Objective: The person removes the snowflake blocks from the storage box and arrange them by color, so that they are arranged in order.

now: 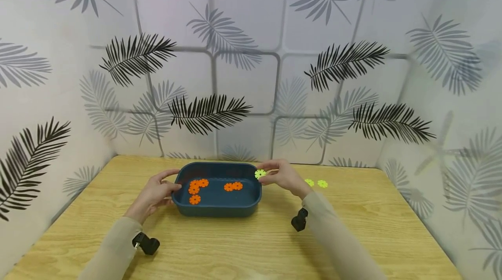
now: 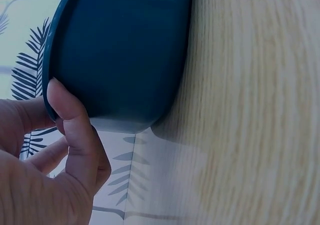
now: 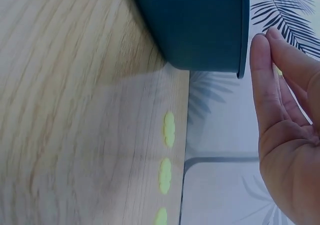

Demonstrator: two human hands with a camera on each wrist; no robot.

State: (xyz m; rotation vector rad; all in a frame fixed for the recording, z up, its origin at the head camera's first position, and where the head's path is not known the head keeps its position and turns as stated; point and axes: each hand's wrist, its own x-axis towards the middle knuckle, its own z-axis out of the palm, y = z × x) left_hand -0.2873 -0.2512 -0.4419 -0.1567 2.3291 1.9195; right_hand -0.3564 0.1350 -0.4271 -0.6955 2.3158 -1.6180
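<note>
A dark blue rectangular basin (image 1: pixel 215 211) with rounded corners stands on the wooden table. My left hand (image 1: pixel 154 193) grips its left end, the thumb over the rim (image 2: pixel 48 60) and the other fingers outside. Between thumb and fingers, my right hand (image 1: pixel 279 175) pinches a yellow-green notched plastic disc (image 1: pixel 260 174) at the basin's right rim. From the right wrist view, my right hand (image 3: pixel 287 95) is beside the rim and mostly hides that disc. Several orange notched discs (image 1: pixel 195 199) lie inside the basin, most toward its left end, with a pair (image 1: pixel 233 187) right of the middle.
More yellow-green discs (image 1: pixel 323 183) lie in a row on the table to the right, behind my right wrist; three (image 3: pixel 165 176) show in the right wrist view. The wooden tabletop (image 1: pixel 219 249) ends at a wall (image 1: pixel 247 84) with leaf-patterned covering.
</note>
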